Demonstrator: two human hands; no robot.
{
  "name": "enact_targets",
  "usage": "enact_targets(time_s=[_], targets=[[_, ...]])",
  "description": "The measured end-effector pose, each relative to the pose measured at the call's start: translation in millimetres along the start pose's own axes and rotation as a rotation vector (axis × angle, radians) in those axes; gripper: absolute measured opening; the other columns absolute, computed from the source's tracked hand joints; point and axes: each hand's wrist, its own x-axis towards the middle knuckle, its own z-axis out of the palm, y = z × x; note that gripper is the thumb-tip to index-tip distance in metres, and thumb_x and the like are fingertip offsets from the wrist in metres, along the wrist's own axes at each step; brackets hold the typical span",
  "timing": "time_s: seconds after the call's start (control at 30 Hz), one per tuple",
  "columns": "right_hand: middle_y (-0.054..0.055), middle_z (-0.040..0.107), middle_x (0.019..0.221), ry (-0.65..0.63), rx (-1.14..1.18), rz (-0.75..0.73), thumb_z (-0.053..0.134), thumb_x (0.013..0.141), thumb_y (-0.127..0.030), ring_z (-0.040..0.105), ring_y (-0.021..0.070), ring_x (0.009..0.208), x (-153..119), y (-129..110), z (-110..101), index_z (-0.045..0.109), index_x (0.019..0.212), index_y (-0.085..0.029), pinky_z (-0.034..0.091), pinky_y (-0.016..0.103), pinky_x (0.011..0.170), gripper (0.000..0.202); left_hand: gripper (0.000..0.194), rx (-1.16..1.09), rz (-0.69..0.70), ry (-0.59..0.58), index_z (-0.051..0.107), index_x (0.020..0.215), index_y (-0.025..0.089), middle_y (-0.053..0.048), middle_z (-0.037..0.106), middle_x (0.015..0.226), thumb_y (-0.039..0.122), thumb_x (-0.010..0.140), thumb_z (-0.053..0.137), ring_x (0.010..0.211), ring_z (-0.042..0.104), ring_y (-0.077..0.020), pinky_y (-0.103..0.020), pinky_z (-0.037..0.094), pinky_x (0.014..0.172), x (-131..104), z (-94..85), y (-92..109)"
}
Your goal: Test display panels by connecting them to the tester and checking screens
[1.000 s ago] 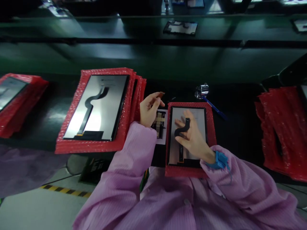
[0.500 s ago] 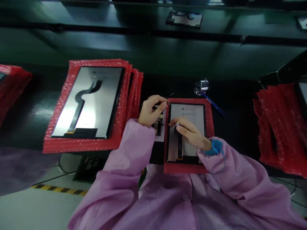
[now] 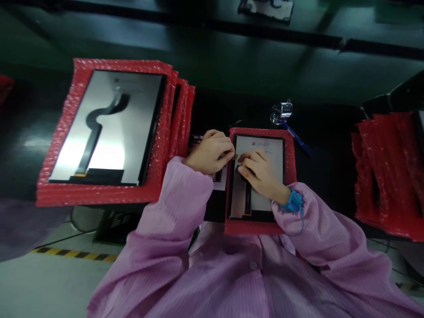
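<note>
left hand [image 3: 212,153], pinching a brown tab [image 3: 235,157], has neared the right hand [image 3: 261,176], fingers closed on the ribbon [image 3: 248,197]; both now work together.

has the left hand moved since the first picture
Yes: judged against the silver metal device, the left hand has shifted rightward and nearer the person's body, its fingers now beside the left edge of the panel.
</note>
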Motion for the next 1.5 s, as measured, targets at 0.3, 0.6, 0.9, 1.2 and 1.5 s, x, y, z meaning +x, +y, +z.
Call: enact_targets(time_s=[0.3, 0.6, 0.9, 1.2, 1.5], targets=[[0.007, 0.059, 0.105, 0.006, 0.126, -0.033, 0.025, 0.103, -0.034, 0.047, 0.0238, 0.103, -3, -6, -5, 0.045, 0.082, -0.022, 0.036, 0.046, 0.098, 0.031, 0.02, -0.003, 0.021, 0.001, 0.061, 0.073, 0.019, -0.002, 0.066, 0.078, 0.025, 0.088, 0.049, 0.088, 0.06, -0.0208, -0.049, 0.035, 0.103, -2, -7.1, 7], [0.007, 0.063, 0.113, 0.076, 0.032, 0.023, 0.037, 0.103, -0.033, 0.05, 0.024, 0.11, 2, -3, 5, 0.053, 0.087, -0.022, 0.036, 0.046, 0.102, 0.025, 0.023, -0.005, 0.029, -0.021, 0.062, 0.074, 0.02, -0.003, 0.068, 0.079, 0.029, 0.089, 0.047, 0.089, 0.06, -0.0211, -0.053, 0.032, 0.108, -4, -9.2, 9], [0.007, 0.063, 0.115, 0.043, 0.017, 0.04, 0.038, 0.102, -0.031, 0.05, 0.025, 0.112, 3, -6, 2, 0.053, 0.088, -0.023, 0.037, 0.046, 0.101, 0.023, 0.027, -0.022, 0.039, -0.046, 0.064, 0.074, 0.02, -0.002, 0.068, 0.079, 0.031, 0.091, 0.046, 0.087, 0.06, -0.0198, -0.052, 0.031, 0.109, -5, -10.1, 10], [0.007, 0.063, 0.116, 0.038, -0.008, 0.041, 0.038, 0.101, -0.029, 0.05, 0.0252, 0.112, 3, -5, 4, 0.053, 0.087, -0.022, 0.036, 0.048, 0.101, 0.022, 0.026, -0.014, 0.041, -0.061, 0.064, 0.074, 0.02, -0.002, 0.067, 0.079, 0.03, 0.09, 0.046, 0.087, 0.059, -0.0203, -0.053, 0.031, 0.109, -6, -9.4, 11], [0.006, 0.064, 0.115, 0.026, -0.019, 0.061, 0.039, 0.1, -0.027, 0.049, 0.025, 0.112, 4, -6, 4, 0.054, 0.088, -0.023, 0.037, 0.046, 0.1, 0.02, 0.026, 0.021, 0.044, -0.062, 0.061, 0.073, 0.02, -0.003, 0.066, 0.076, 0.029, 0.091, 0.045, 0.086, 0.059, -0.021, -0.055, 0.033, 0.109, -5, -8.2, 13]])
